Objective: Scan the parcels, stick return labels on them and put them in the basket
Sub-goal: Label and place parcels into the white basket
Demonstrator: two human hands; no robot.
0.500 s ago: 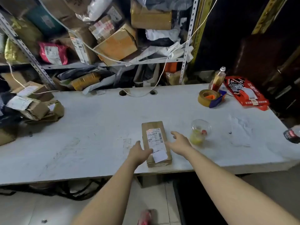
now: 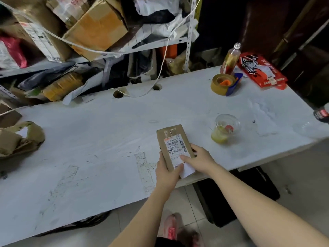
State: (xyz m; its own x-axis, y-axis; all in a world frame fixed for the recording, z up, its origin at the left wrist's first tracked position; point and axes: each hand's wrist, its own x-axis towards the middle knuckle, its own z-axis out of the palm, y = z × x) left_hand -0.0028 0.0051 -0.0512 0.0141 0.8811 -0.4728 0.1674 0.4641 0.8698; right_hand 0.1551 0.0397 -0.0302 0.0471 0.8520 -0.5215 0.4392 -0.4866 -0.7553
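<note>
A small brown cardboard parcel (image 2: 173,139) with a white shipping label lies at the near edge of the white table (image 2: 89,139). My left hand (image 2: 167,172) grips its near left corner, thumb on top. My right hand (image 2: 199,158) holds its right side, fingers laid over the label's lower part. A small white label (image 2: 187,171) sticks out at the parcel's near end between both hands. No basket or scanner shows in the head view.
A clear plastic cup (image 2: 225,128) with yellow liquid stands right of the parcel. A tape roll (image 2: 222,83), a bottle (image 2: 230,58) and a red packet (image 2: 261,71) sit at the far right. Crumpled cardboard (image 2: 19,138) lies at left. Shelves of parcels (image 2: 96,29) stand behind the table.
Both hands have closed in on the parcel from its sides and now hold it; the right hand has moved onto the label. The view has moved closer.
</note>
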